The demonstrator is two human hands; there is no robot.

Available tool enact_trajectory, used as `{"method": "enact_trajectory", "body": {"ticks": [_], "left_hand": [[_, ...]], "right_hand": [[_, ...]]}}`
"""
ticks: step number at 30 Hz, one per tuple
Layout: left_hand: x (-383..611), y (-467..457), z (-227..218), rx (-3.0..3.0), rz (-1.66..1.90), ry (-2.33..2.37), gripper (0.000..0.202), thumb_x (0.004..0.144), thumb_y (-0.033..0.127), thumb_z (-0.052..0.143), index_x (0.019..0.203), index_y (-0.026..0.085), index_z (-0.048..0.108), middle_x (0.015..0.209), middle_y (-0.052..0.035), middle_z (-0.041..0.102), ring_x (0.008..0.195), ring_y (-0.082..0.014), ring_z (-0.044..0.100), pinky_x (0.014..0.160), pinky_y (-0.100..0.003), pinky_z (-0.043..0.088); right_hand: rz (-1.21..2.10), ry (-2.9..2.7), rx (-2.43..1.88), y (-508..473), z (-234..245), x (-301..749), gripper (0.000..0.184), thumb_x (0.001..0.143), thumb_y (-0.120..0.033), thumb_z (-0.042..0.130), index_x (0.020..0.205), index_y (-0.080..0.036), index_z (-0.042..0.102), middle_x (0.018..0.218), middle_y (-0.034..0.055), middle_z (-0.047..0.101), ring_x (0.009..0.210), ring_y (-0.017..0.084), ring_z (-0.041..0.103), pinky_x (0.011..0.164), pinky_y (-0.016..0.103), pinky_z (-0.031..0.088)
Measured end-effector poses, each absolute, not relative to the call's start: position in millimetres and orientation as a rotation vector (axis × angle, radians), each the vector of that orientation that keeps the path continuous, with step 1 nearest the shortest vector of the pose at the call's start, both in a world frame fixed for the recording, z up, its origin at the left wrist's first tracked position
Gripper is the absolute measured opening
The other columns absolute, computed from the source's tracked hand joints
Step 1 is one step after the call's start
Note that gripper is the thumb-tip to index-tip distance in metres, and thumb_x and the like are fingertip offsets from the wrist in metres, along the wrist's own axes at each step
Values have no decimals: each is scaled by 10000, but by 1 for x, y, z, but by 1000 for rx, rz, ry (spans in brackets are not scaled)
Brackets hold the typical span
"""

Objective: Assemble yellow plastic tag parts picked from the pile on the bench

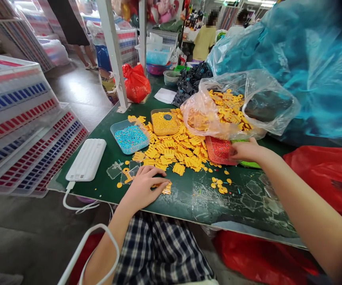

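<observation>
My left hand rests on the green table near its front edge, fingers curled over a small yellow plastic piece that partly shows beside the thumb. At the right side of a tray of red beads, my right hand has its fingertips bent together; whatever is between them is hidden. A green tray lies partly behind that wrist. Between and beyond the hands spreads a pile of yellow slatted plastic pieces. Boxes of blue beads and yellow beads stand at its far left.
An open clear bag of yellow parts sits behind the red tray. Round yellow discs and clear plastic pieces lie at front right. A white power bank with a cable is at left. A metal post rises from the far-left edge.
</observation>
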State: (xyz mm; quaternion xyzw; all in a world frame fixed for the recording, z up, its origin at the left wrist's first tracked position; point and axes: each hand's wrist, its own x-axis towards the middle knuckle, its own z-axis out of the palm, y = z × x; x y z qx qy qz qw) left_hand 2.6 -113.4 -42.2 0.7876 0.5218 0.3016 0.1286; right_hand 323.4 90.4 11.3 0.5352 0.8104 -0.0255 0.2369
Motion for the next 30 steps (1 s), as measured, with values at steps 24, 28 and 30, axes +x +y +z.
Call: {"method": "enact_trajectory", "body": {"ticks": [24, 28, 30], "left_hand": [[8, -113, -41, 2280, 1052, 1609, 208, 963, 259, 529, 910, 201, 722, 905, -41, 710, 872, -196, 590, 824, -365, 451], [6, -112, -43, 2248, 1039, 1617, 206, 961, 266, 532, 953, 224, 733, 932, -41, 707, 891, -200, 587, 834, -362, 458], [5, -112, -43, 2230, 1033, 1619, 212, 963, 289, 531, 983, 247, 738, 940, -39, 705, 896, -202, 583, 829, -360, 463]], "right_hand": [[-566, 3296, 776, -43, -30, 194, 105, 882, -272, 646, 831, -193, 693, 775, 13, 697, 771, 171, 576, 686, 303, 405], [-629, 3304, 745, -44, -32, 192, 119, 890, -282, 634, 829, -210, 706, 801, 16, 710, 773, 166, 587, 691, 290, 431], [-677, 3296, 766, -44, -31, 192, 111, 888, -281, 637, 833, -222, 714, 832, 13, 723, 791, 162, 604, 683, 278, 444]]}}
